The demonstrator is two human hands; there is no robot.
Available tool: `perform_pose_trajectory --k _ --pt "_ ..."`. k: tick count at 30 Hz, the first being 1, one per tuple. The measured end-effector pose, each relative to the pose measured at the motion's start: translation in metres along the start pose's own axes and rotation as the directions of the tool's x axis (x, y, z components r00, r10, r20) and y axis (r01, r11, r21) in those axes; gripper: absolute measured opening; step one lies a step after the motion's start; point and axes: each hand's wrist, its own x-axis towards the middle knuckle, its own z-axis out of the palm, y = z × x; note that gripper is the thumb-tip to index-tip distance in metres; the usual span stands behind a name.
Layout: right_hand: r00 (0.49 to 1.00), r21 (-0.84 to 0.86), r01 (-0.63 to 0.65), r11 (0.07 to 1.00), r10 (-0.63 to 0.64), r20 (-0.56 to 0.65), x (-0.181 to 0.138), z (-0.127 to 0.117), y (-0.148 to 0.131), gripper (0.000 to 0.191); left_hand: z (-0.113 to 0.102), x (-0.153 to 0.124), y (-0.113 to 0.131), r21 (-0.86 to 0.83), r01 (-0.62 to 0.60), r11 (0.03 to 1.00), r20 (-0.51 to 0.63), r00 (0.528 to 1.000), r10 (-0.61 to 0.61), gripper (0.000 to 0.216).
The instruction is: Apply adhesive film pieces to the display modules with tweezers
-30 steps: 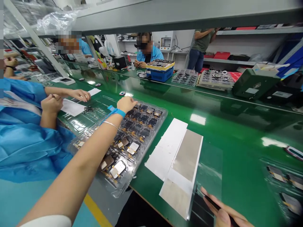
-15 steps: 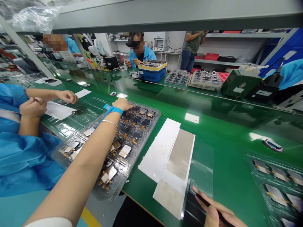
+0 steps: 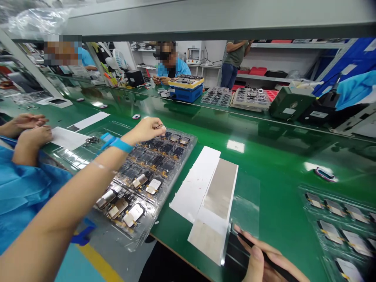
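Note:
My left hand [image 3: 147, 130], with a blue strap on its wrist, is over the far part of a clear plastic tray [image 3: 190, 150]. Its thumb and fingers pinch a small thin piece with a dark edge, mostly hidden by the fingers. Rows of dark and silver-backed flat modules [image 3: 153, 186] with orange tabs fill the tray. At the lower right, my right hand [image 3: 264, 262] grips black tweezers [image 3: 249, 243] like a pen. Their tips are over the edge of a clear film [image 3: 246, 203], beside a grey strip sheet [image 3: 221, 188] and a white sheet [image 3: 195, 182].
Another clear tray [image 3: 311, 227] of silver-backed modules lies at the right. A co-worker's hands [image 3: 35, 131] and blue sleeves are close on the left, by a white paper [image 3: 66, 138]. A grey shelf beam [image 3: 188, 21] crosses overhead. Small pink-rimmed parts [image 3: 326, 174] lie farther back.
My left hand has come up off the tray and turned, with a small thin piece between its fingers. My right hand has stayed nearly still. The co-worker's hands have moved left, closer together.

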Motion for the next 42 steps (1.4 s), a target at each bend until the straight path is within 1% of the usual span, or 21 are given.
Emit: perform_pose_trajectory --k 2,4,6,7,8,9,11,13,14,16,18,20,21,25,27,29,33,36,38,42 --pt "0.999 0.017 0.005 1.000 -0.005 -0.043 0.000 -0.001 0.003 0.023 -0.003 -0.042 0.020 -0.056 -0.121 0.991 0.033 0.992 0.123 0.021" --pt "0.998 0.024 -0.021 1.000 0.022 -0.066 0.002 -0.005 0.004 0.022 0.000 -0.094 0.039 -0.100 -0.226 0.969 0.082 0.969 0.234 0.021" --pt "0.996 -0.013 -0.084 0.996 0.083 -0.044 0.007 -0.013 0.004 0.021 0.011 -0.148 0.054 -0.134 -0.414 0.901 0.102 0.898 0.428 0.018" --pt "0.993 -0.050 -0.112 0.992 0.111 -0.033 0.011 -0.018 0.003 0.021 0.019 -0.172 0.060 -0.149 -0.473 0.868 0.095 0.867 0.489 0.018" --pt "0.990 -0.096 -0.138 0.986 0.136 -0.023 0.015 -0.023 0.002 0.021 0.029 -0.193 0.065 -0.186 -0.542 0.819 0.075 0.824 0.562 0.021" --pt "0.988 -0.144 -0.151 0.978 0.151 -0.012 0.020 -0.029 0.000 0.021 0.041 -0.209 0.071 -0.245 -0.588 0.771 0.074 0.781 0.619 0.025" --pt "0.984 -0.216 -0.158 0.964 0.170 0.042 0.029 -0.039 0.000 0.023 0.068 -0.229 0.082 -0.392 -0.590 0.705 0.099 0.735 0.670 0.030" --pt "0.970 -0.252 -0.164 0.954 0.202 0.133 0.035 -0.047 0.001 0.023 0.096 -0.235 0.094 -0.534 -0.537 0.653 0.127 0.712 0.690 0.029" --pt "0.959 -0.261 -0.168 0.951 0.219 0.182 0.036 -0.049 0.003 0.023 0.109 -0.234 0.100 -0.579 -0.513 0.634 0.138 0.705 0.696 0.028" --pt "0.933 -0.277 -0.182 0.943 0.255 0.254 0.036 -0.051 0.008 0.021 0.128 -0.230 0.108 -0.606 -0.495 0.623 0.160 0.691 0.705 0.024" --pt "0.902 -0.305 -0.203 0.930 0.299 0.311 0.033 -0.050 0.012 0.019 0.139 -0.225 0.112 -0.579 -0.515 0.632 0.201 0.661 0.723 0.019" --pt "0.878 -0.338 -0.208 0.918 0.328 0.350 0.029 -0.047 0.016 0.017 0.144 -0.221 0.112 -0.547 -0.550 0.631 0.230 0.627 0.745 0.018" --pt "0.874 -0.352 -0.206 0.913 0.333 0.354 0.027 -0.046 0.017 0.016 0.145 -0.219 0.112 -0.533 -0.565 0.630 0.229 0.620 0.750 0.018" --pt "0.891 -0.368 -0.200 0.908 0.325 0.316 0.023 -0.045 0.022 0.017 0.151 -0.214 0.107 -0.522 -0.601 0.606 0.130 0.646 0.752 0.016" --pt "0.887 -0.367 -0.217 0.904 0.339 0.312 0.022 -0.045 0.023 0.019 0.155 -0.210 0.106 -0.509 -0.624 0.593 0.086 0.648 0.757 0.012" --pt "0.877 -0.369 -0.245 0.896 0.368 0.309 0.022 -0.046 0.022 0.020 0.159 -0.207 0.106 -0.470 -0.654 0.593 0.079 0.638 0.766 0.008" --pt "0.860 -0.370 -0.311 0.875 0.425 0.281 0.023 -0.047 0.021 0.024 0.162 -0.204 0.105 -0.416 -0.691 0.591 0.086 0.617 0.782 0.008" --pt "0.864 -0.384 -0.328 0.863 0.438 0.248 0.023 -0.047 0.020 0.025 0.164 -0.203 0.105 -0.394 -0.695 0.601 0.061 0.633 0.772 0.011" --pt "0.862 -0.393 -0.327 0.859 0.442 0.249 0.023 -0.045 0.019 0.025 0.165 -0.204 0.104 -0.392 -0.693 0.605 0.053 0.640 0.767 0.014" --pt "0.880 -0.372 -0.309 0.875 0.412 0.236 0.023 -0.043 0.018 0.023 0.166 -0.204 0.103 -0.409 -0.684 0.604 0.067 0.638 0.767 0.013"
